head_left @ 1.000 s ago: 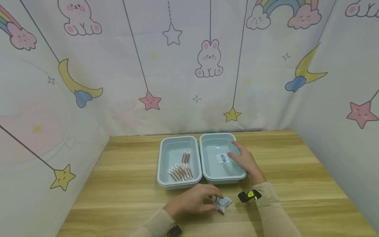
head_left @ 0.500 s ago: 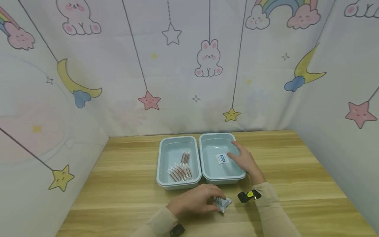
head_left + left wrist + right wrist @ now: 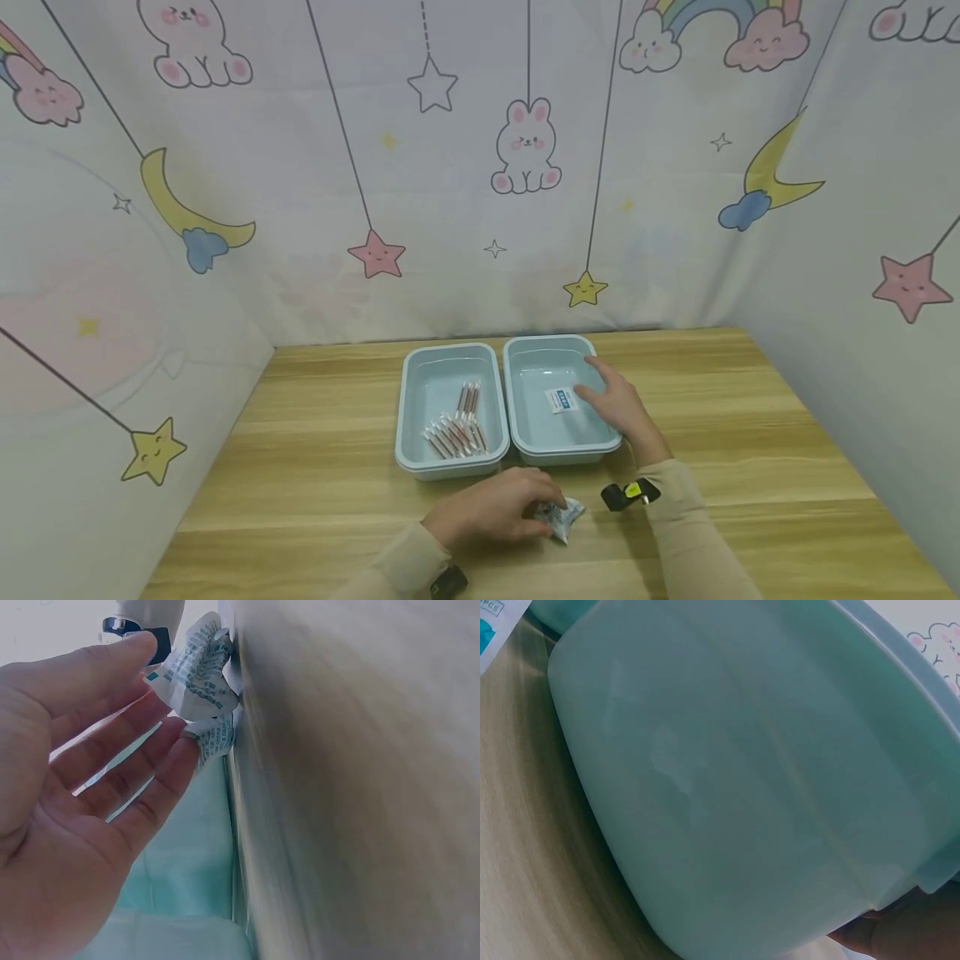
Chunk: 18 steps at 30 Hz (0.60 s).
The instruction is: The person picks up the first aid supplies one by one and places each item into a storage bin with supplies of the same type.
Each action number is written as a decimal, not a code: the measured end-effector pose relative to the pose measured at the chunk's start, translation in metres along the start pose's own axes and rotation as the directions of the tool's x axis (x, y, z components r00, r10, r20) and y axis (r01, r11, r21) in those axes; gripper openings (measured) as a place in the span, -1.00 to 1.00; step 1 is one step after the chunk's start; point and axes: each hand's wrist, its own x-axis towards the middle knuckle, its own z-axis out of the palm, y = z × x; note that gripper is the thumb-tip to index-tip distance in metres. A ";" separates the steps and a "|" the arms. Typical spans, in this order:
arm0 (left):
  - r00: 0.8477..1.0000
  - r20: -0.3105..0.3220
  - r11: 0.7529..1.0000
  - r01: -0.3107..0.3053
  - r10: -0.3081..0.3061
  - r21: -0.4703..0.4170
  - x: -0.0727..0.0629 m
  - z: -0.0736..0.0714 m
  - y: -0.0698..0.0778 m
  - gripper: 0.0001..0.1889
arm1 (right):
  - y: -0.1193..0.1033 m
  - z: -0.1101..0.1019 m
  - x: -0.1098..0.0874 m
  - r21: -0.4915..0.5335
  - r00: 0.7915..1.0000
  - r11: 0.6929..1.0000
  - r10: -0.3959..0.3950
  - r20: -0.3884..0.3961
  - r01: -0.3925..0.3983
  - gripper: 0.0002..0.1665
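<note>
On the wood-grain table, my left hand (image 3: 498,508) reaches in front of the two trays. Its thumb and fingertips close round a crumpled white packet (image 3: 562,518) with blue-green print. The left wrist view shows the printed packet (image 3: 199,671) between the thumb and the fingertips, and a second crumpled piece (image 3: 214,739) at the little finger. My right hand (image 3: 622,408) holds the right side of the right light-blue tray (image 3: 525,429), thumb over the rim. Other fingers are hidden outside the wall. A flat white packet with a blue label (image 3: 562,401) lies in that tray.
Beside it on the left stands a matching light-blue tray (image 3: 405,425), holding several wrapped brown sticks with white tips (image 3: 456,433). A cartoon-printed cloth (image 3: 450,183) encloses the table's back and sides. Black wrist cameras (image 3: 618,497) sit on both sleeves.
The left hand has shifted slightly right, its fingers further over the crumpled packet, which has turned a little. The right hand and both trays stay as they were.
</note>
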 end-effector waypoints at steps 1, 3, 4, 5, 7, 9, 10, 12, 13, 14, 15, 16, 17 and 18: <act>1.000 0.002 1.000 0.001 -0.001 0.002 0.000 0.000 -0.001 -0.68 | 0.000 0.000 0.001 0.001 1.000 1.000 0.001 0.000 -0.001 -0.24; 1.000 0.008 1.000 0.003 -0.003 0.006 0.000 0.001 -0.002 -0.69 | 0.001 0.000 0.001 0.001 1.000 1.000 0.002 0.001 -0.002 -0.24; 1.000 0.012 1.000 0.004 -0.004 0.009 0.000 0.002 -0.002 -0.69 | 0.001 0.000 0.002 0.000 1.000 1.000 0.003 0.001 -0.003 -0.23; 1.000 0.015 1.000 0.005 -0.005 0.011 0.000 0.002 -0.002 -0.70 | 0.001 0.000 0.002 -0.003 1.000 1.000 0.001 0.002 -0.001 -0.23; 1.000 0.023 1.000 0.007 -0.007 0.015 0.000 0.002 -0.002 -0.70 | 0.001 0.000 0.002 -0.004 1.000 1.000 -0.001 0.003 0.001 -0.23; 0.999 0.032 1.000 0.014 -0.015 0.022 -0.001 0.002 -0.002 -0.70 | 0.001 0.000 0.002 -0.004 1.000 1.000 0.001 0.003 -0.001 -0.23; 0.999 0.038 1.000 0.018 -0.019 0.024 -0.001 0.003 -0.002 -0.70 | 0.001 0.000 0.002 -0.004 1.000 1.000 0.003 0.004 -0.003 -0.23; 0.998 0.047 0.999 0.028 -0.029 0.029 -0.002 0.004 -0.003 -0.69 | 0.000 0.000 0.002 0.000 1.000 1.000 0.008 0.007 -0.008 -0.23; 0.998 0.051 0.999 0.033 -0.034 0.030 -0.002 0.004 -0.003 -0.69 | 0.000 -0.001 0.001 0.004 1.000 1.000 0.011 0.006 -0.011 -0.23; 0.998 0.054 0.999 0.036 -0.038 0.030 -0.002 0.004 -0.003 -0.69 | 0.000 -0.001 0.001 0.007 1.000 1.000 0.013 0.007 -0.013 -0.23; 0.998 0.054 0.999 0.038 -0.040 0.031 -0.002 0.005 -0.004 -0.69 | 0.000 -0.001 0.001 0.005 1.000 1.000 0.010 0.007 -0.010 -0.23; 0.998 0.054 0.999 0.040 -0.041 0.031 -0.003 0.006 -0.004 -0.70 | 0.000 -0.001 0.001 0.004 1.000 1.000 0.007 0.007 -0.007 -0.23; 0.998 0.051 0.999 0.043 -0.044 0.032 -0.003 0.006 -0.004 -0.70 | 0.000 -0.001 0.001 0.005 1.000 1.000 0.005 0.005 -0.005 -0.23; 0.998 0.048 0.998 0.042 -0.044 0.035 -0.003 0.007 -0.004 -0.69 | 0.000 -0.001 0.001 0.004 1.000 1.000 0.003 0.005 -0.003 -0.23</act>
